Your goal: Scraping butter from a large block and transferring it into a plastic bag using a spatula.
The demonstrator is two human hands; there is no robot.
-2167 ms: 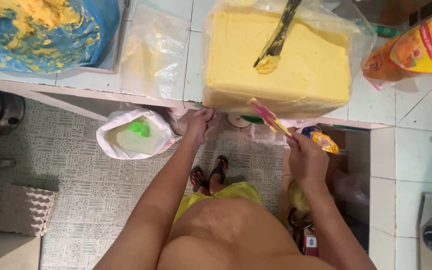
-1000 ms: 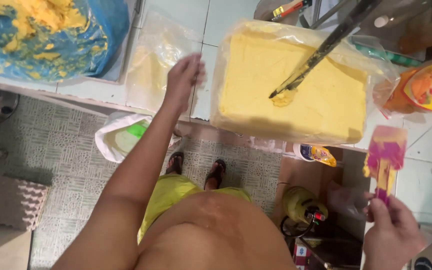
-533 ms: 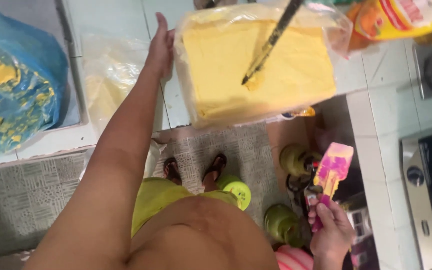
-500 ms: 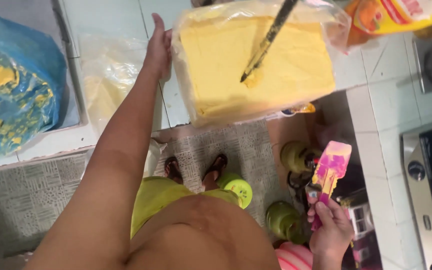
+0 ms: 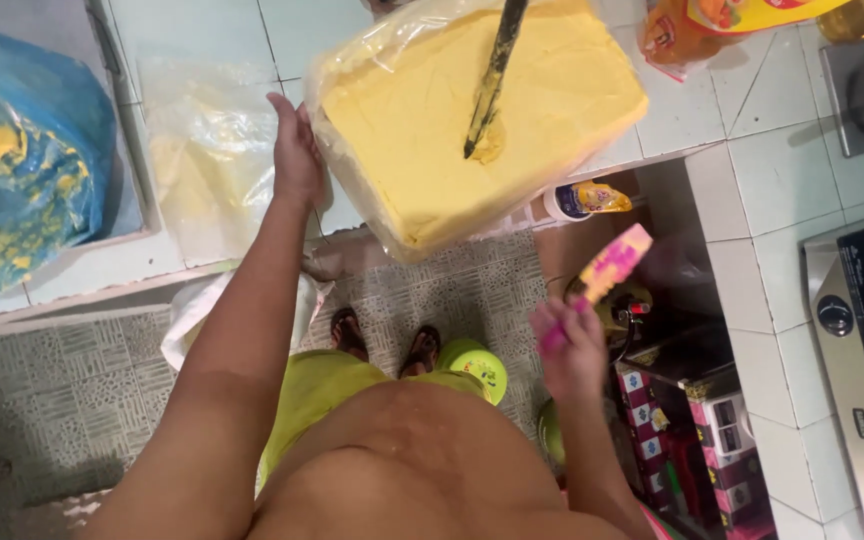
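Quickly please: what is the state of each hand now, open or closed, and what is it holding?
Left hand: open, resting against the plastic-wrapped yellow block.
Right hand: closed on the pink spatula.

The spatula (image 5: 607, 272) is pink with a yellow-smeared flat blade and a pink handle. It is held up in the air off the desk's edge, below the block, tilted with its blade pointing up and to the right; the right hand (image 5: 570, 345) is closed round the handle's lower end.

The block (image 5: 472, 110) is a big, pale yellow slab, roughly square, wrapped in clear plastic that is open on top. It lies flat on the white tiled desk (image 5: 752, 150), one corner hanging over the edge. A dark knife (image 5: 490, 80) stands stuck in its top. The left hand (image 5: 295, 155) rests against the block's left side, touching the plastic.
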